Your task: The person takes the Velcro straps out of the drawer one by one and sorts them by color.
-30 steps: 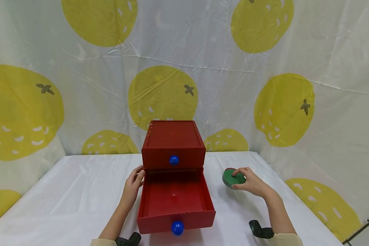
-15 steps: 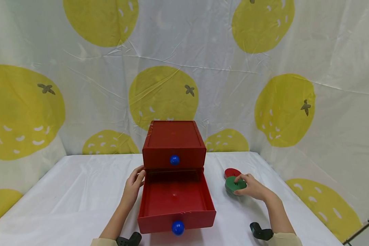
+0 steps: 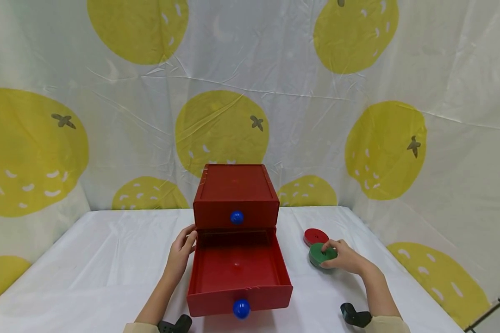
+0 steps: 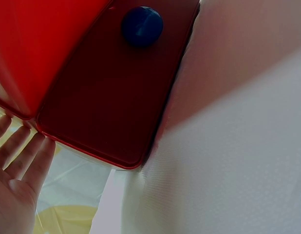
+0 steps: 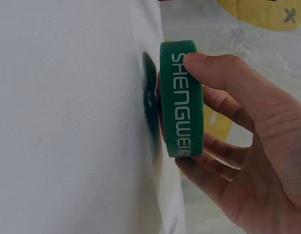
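a red drawer box (image 3: 235, 180) stands upright, top drawer (image 3: 211, 215) closed, bottom drawer (image 3: 235, 277) pulled out, each with a round blue knob (image 3: 241, 309); my left hand (image 3: 180, 250) touches its left side. right of it, my right hand (image 3: 346, 258) pinches a green roll (image 5: 182, 100), flat face up, white "shengwei" lettering along its rim, just above the cloth (image 3: 341, 296).

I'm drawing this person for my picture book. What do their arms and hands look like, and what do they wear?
The left hand and right hand wear no gloves. At the bottom of the head view, each arm has a pale beige cloth sleeve, and near it a black, bent gadget with a rounded end. I can't see any cables.
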The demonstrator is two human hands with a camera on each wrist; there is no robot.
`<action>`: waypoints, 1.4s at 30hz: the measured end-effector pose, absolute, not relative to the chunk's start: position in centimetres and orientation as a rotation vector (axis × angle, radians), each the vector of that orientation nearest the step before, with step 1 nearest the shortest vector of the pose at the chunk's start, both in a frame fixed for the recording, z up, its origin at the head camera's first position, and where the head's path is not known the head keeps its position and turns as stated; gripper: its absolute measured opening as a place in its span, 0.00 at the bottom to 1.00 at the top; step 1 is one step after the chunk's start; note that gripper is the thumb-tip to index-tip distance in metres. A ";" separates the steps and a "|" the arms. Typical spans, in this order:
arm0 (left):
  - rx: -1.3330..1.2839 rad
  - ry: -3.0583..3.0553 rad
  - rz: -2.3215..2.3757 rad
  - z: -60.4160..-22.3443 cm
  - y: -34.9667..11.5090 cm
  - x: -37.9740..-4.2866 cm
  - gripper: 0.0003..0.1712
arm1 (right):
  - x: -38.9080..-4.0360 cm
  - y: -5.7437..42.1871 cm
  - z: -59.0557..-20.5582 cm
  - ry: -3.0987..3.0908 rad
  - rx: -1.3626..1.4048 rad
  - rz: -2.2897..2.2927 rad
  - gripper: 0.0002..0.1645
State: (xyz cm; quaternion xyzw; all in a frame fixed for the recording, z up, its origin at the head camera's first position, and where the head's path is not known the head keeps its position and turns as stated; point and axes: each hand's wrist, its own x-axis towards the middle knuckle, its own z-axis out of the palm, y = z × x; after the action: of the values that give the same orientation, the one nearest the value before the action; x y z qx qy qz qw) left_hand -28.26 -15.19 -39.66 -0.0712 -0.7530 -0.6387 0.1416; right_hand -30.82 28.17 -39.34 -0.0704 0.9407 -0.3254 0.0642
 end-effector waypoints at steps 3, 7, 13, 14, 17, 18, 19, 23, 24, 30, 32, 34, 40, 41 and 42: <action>-0.202 -2.173 -1.842 -39.7 -15.2 -28.2 0.25 | -30.8 28.3 -39.5 2.833 -0.203 -0.974 0.24; -0.202 -2.173 -1.840 -39.7 -15.2 -28.2 0.25 | -30.9 28.4 -39.8 2.827 -0.187 -0.975 0.24; -0.207 -2.172 -1.844 -39.7 -15.2 -28.3 0.25 | -30.9 28.6 -39.9 2.828 -0.196 -0.977 0.25; -0.208 -2.172 -1.845 -39.7 -15.2 -28.3 0.25 | -30.8 28.7 -39.9 2.826 -0.194 -0.976 0.25; -0.210 -2.177 -1.847 -39.7 -15.2 -28.3 0.25 | -30.7 28.8 -40.0 2.819 -0.183 -0.967 0.24; -0.211 -2.179 -1.846 -39.7 -15.2 -28.4 0.25 | -30.7 28.9 -39.9 2.816 -0.178 -0.962 0.25; -0.211 -2.180 -1.845 -39.7 -15.2 -28.4 0.25 | -30.7 28.9 -39.9 2.813 -0.174 -0.957 0.25; -0.203 -2.182 -1.835 -39.7 -15.3 -28.4 0.25 | -30.6 28.9 -39.7 2.799 -0.167 -0.936 0.26; -0.202 -2.181 -1.834 -39.7 -15.3 -28.4 0.25 | -30.6 28.9 -39.7 2.796 -0.167 -0.932 0.26; -0.200 -2.188 -1.826 -39.8 -15.3 -28.4 0.25 | -30.5 29.0 -39.6 2.774 -0.162 -0.906 0.28; -0.198 -2.191 -1.822 -39.8 -15.3 -28.4 0.25 | -30.5 29.0 -39.5 2.766 -0.170 -0.891 0.27; -0.194 -2.192 -1.818 -39.8 -15.3 -28.4 0.25 | -30.4 29.1 -39.3 2.757 -0.174 -0.879 0.27; -0.191 -2.188 -1.818 -39.8 -15.2 -28.4 0.25 | -30.0 29.2 -38.3 2.756 -0.193 -0.827 0.28; -0.191 -2.188 -1.818 -39.8 -15.2 -28.4 0.25 | -29.9 29.1 -38.2 2.760 -0.188 -0.819 0.28; -0.191 -2.187 -1.820 -39.8 -15.2 -28.4 0.25 | -29.9 29.1 -38.0 2.763 -0.183 -0.814 0.28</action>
State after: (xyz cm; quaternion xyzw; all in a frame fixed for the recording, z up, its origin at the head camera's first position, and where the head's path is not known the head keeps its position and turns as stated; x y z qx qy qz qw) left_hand -28.44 -15.23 -39.76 -0.0661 -0.7589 -0.6315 0.1447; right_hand -29.87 29.11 -38.03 -0.0630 0.9495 -0.2798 0.1272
